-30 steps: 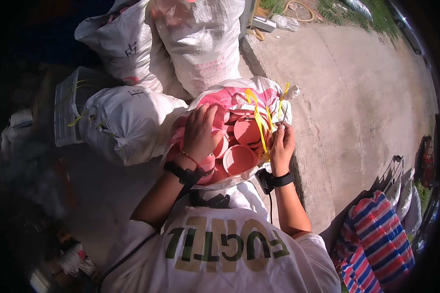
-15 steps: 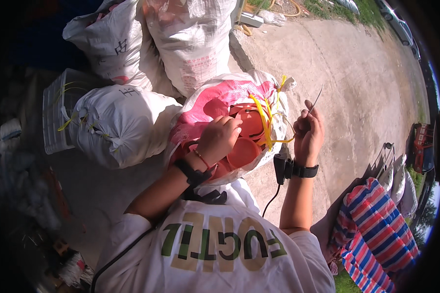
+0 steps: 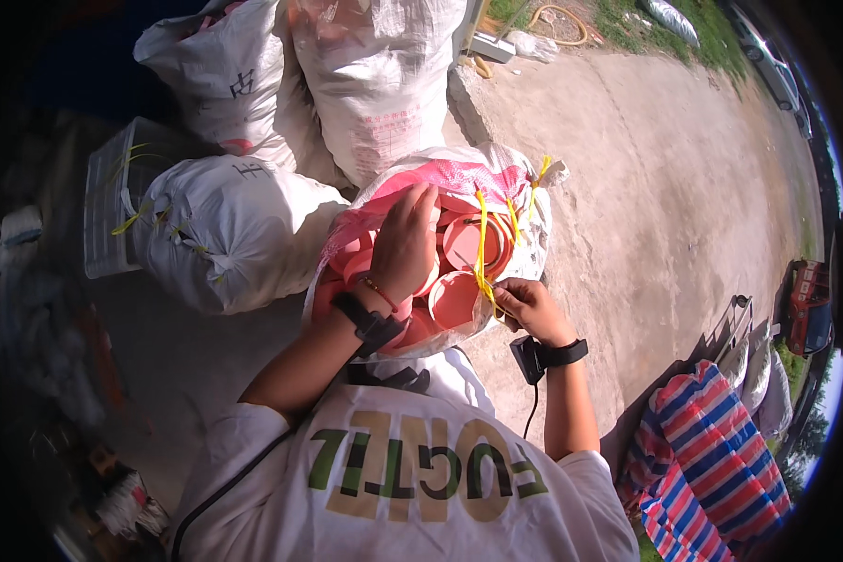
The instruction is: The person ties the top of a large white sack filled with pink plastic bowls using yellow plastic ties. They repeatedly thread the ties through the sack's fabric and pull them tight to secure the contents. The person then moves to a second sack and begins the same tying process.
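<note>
A white woven sack point(image 3: 531, 245) with a pink panel stands in front of me, its mouth spread apart. Inside lie several round salmon-red cup-like pieces point(image 3: 474, 242). Over the left part of the mouth is my left hand point(image 3: 407, 242), fingers stretched out together, tips against the pink inner side. My right hand point(image 3: 528, 307) is pinched at the near right rim, beside a yellow strand point(image 3: 482, 244) running across the opening. The thin metal needle it held is mostly hidden by its fingers. Yellow ties also hang from the far right rim.
To the left sits a tied white sack point(image 3: 239, 229) beside a clear plastic crate point(image 3: 108, 211). Two taller filled sacks point(image 3: 384, 75) stand behind. A red, white and blue striped cover point(image 3: 721, 440) is at the lower right, on concrete ground point(image 3: 656, 197).
My right hand has come down and left to the sack's rim from beside it. My left hand has shifted farther up, its fingers straighter. The yellow strand now stretches along the opening.
</note>
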A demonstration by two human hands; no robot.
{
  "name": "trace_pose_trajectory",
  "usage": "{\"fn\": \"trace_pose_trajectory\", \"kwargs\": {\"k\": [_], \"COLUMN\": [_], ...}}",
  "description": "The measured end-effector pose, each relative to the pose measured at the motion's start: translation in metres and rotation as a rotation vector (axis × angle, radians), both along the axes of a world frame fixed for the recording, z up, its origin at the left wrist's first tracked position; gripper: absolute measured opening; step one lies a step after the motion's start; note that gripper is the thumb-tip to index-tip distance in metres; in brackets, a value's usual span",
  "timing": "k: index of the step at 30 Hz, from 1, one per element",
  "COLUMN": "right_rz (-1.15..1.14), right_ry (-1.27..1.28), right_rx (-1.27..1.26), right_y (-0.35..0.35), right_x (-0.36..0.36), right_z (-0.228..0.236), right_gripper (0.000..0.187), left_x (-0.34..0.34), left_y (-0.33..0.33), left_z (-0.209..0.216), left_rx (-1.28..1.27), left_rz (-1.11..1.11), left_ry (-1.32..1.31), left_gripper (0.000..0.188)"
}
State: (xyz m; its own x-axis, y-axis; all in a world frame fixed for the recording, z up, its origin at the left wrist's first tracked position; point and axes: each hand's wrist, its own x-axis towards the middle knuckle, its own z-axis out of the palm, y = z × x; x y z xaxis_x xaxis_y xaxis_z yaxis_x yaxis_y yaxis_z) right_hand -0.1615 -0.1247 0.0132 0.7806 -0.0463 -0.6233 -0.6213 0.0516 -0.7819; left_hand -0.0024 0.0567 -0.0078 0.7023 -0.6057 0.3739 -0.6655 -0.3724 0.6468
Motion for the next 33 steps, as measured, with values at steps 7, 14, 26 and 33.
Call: {"fn": "trace_pose_trajectory", "kwargs": {"k": [7,14,26,33], "right_rz": [0.091,-0.184,-0.095,-0.081], "right_ry": [-0.186,-0.404,-0.554,-0.582], "right_rx": [-0.189,-0.321,-0.592,-0.627], "right_y": [0.021,0.044,0.047,0.047], "right_x": [0.068,0.072,0.104,0.101], "right_z": [-0.038,-0.06,-0.042,-0.049], "right_gripper": [0.021,0.017,0.013,0.009], "left_x": [0.03,0.027,0.053,0.056], "left_y": [0.01,0.011,-0.011,-0.028], "left_z": [-0.012,-0.027,-0.047,-0.058], "left_rx": [0.217,0.05,-0.214,-0.245], "left_rz": [0.099,0.039,0.262,0.347], "left_ry": [0.117,0.239,1.037,1.079], "left_gripper": [0.034,0.018,0.025,0.026]}}
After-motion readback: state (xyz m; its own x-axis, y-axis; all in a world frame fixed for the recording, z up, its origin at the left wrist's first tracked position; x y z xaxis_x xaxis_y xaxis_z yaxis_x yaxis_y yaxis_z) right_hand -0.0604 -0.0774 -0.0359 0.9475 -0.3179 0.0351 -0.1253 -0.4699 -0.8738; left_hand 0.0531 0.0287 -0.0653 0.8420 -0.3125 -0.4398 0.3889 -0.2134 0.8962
